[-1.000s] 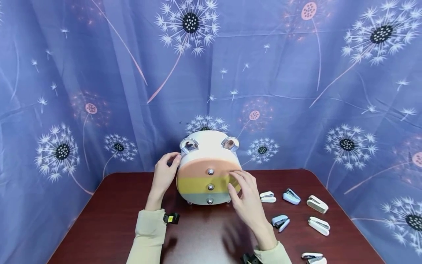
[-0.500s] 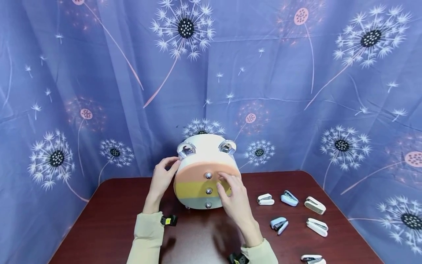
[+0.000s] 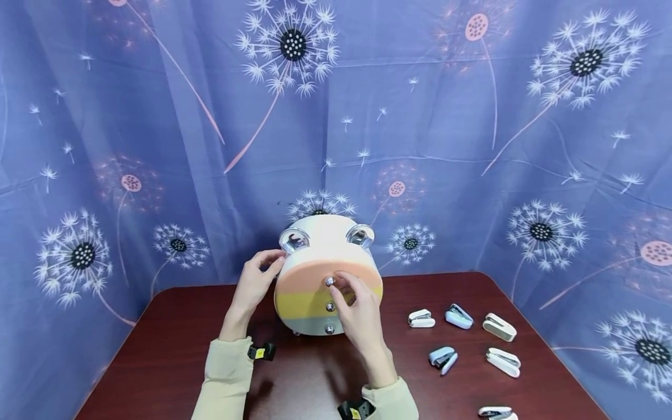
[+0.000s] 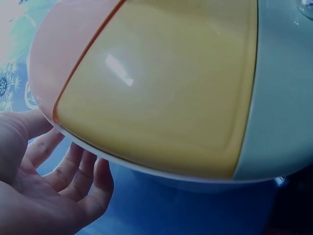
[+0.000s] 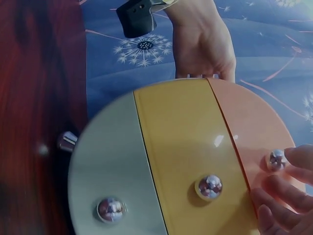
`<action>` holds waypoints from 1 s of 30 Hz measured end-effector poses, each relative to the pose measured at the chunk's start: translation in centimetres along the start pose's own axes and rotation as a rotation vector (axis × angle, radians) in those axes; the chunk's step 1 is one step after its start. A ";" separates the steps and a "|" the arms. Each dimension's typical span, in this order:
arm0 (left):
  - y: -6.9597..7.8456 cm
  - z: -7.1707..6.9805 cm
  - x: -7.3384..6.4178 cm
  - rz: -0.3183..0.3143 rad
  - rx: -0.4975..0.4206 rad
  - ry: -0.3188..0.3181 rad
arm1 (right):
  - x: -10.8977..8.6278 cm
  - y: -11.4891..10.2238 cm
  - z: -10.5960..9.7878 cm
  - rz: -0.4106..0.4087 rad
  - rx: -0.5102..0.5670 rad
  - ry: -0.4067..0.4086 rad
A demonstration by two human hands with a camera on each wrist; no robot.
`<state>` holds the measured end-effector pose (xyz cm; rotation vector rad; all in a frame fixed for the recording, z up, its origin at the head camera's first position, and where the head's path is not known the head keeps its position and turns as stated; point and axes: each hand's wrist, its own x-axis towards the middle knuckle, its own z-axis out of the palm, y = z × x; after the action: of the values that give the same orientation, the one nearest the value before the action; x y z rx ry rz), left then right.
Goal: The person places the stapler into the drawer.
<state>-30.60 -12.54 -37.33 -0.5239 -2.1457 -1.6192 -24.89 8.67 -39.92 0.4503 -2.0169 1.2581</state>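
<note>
A rounded mini drawer cabinet [image 3: 328, 239] stands at the table's back, its front striped with a peach drawer [image 3: 304, 279], a yellow drawer [image 4: 166, 88] and a grey-green drawer [image 5: 112, 156]. Each drawer has a round silver knob. My right hand [image 3: 362, 318] has thumb and fingertips at the peach drawer's knob [image 5: 277, 160], pinching it from the right side. My left hand [image 3: 257, 283] rests its fingertips against the cabinet's upper left side; in the left wrist view its fingers [image 4: 100, 183] are spread and loosely bent at the edge, partly behind it.
Several mini staplers lie on the table's right: a white stapler [image 3: 422, 318] and a blue stapler [image 3: 459, 316] farther back, another blue stapler [image 3: 443, 359] nearer. Two silver rings [image 3: 295, 240] top the cabinet. A patterned blue curtain [image 3: 420, 116] hangs close behind the table [image 3: 304, 385].
My right hand has moved left across the cabinet front from its right side to the top knob. The left hand stays at the cabinet's side. The head view has shifted slightly.
</note>
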 end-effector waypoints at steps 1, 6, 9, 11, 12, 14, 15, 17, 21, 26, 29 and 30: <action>0.0 0.1 0.0 0.002 -0.005 0.002 | 0.1 0.0 0.1 0.010 0.012 0.006; -1.0 0.5 0.4 0.010 -0.040 0.025 | 0.1 0.1 0.9 0.058 0.086 0.021; -2.3 0.5 0.7 0.004 -0.044 0.040 | -0.1 0.3 1.6 0.071 0.116 0.032; -3.0 0.5 0.9 0.005 -0.033 0.045 | -0.2 0.3 2.1 0.068 0.102 0.059; -3.1 0.5 0.9 0.002 -0.034 0.047 | -0.2 0.3 2.3 0.067 0.082 0.077; -3.2 0.5 0.8 0.002 -0.041 0.042 | -0.2 0.4 2.6 0.054 0.042 0.117; -3.2 0.5 0.7 0.002 -0.050 0.038 | -0.3 0.4 2.7 0.047 0.028 0.133; -2.5 0.6 0.4 0.006 -0.060 0.036 | -0.4 0.5 2.8 0.031 0.009 0.152; -1.1 0.5 0.0 0.006 -0.076 0.036 | -0.6 0.4 2.8 -0.003 0.000 0.160; -0.3 0.5 -0.2 -0.003 -0.075 0.042 | -1.1 0.0 2.5 -0.047 0.026 0.162; -0.2 0.5 -0.2 -0.007 -0.085 0.037 | -1.5 -0.4 2.2 -0.063 0.034 0.166; -0.3 0.4 -0.2 -0.008 -0.086 0.033 | -1.7 -0.5 2.0 -0.066 0.036 0.166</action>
<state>-30.62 -12.19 -37.74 -0.5124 -2.0642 -1.7189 -24.22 6.54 -41.38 0.4121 -1.8288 1.2511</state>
